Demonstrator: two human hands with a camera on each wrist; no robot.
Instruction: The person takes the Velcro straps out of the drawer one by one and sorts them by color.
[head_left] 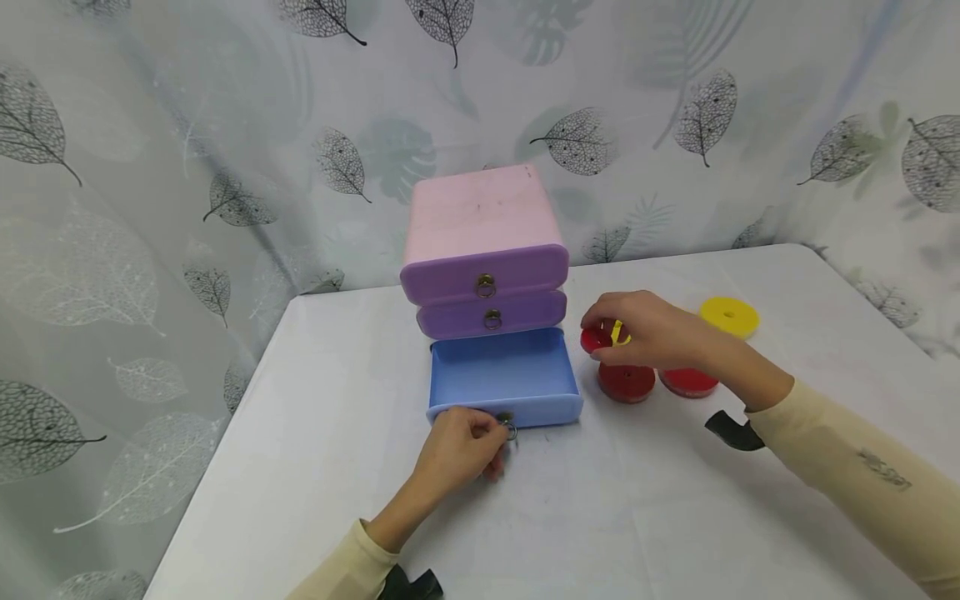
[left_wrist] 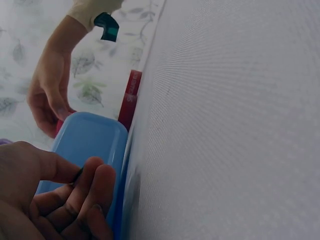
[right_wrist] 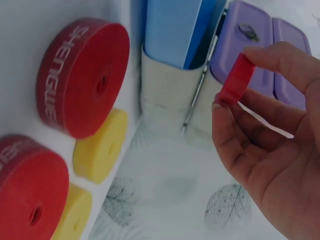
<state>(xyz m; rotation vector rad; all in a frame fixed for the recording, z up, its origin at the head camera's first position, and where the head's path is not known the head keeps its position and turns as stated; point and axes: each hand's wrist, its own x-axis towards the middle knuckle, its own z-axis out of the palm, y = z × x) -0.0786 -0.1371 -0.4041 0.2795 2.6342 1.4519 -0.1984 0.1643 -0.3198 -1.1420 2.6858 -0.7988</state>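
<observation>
My left hand [head_left: 459,446] pinches the small ring pull [head_left: 511,431] on the front of a blue drawer [head_left: 506,410], which is pulled out at the bottom of a small cabinet. In the left wrist view, thumb and fingertips meet on a dark bit of that ring. My right hand [head_left: 645,329] holds a small red roll of tape [right_wrist: 237,80] between thumb and fingers, to the right of the drawer and above the table. Below this hand lie a large red roll [head_left: 627,384] and another red roll [head_left: 690,382]; yellow rolls [right_wrist: 101,147] lie behind them.
The cabinet [head_left: 483,208] has a pink top and two purple drawers [head_left: 517,275] above the blue one, each with a ring pull. It stands on a white-covered table [head_left: 352,375] near a leaf-patterned curtain [head_left: 285,150]. A yellow roll [head_left: 730,317] lies at the right.
</observation>
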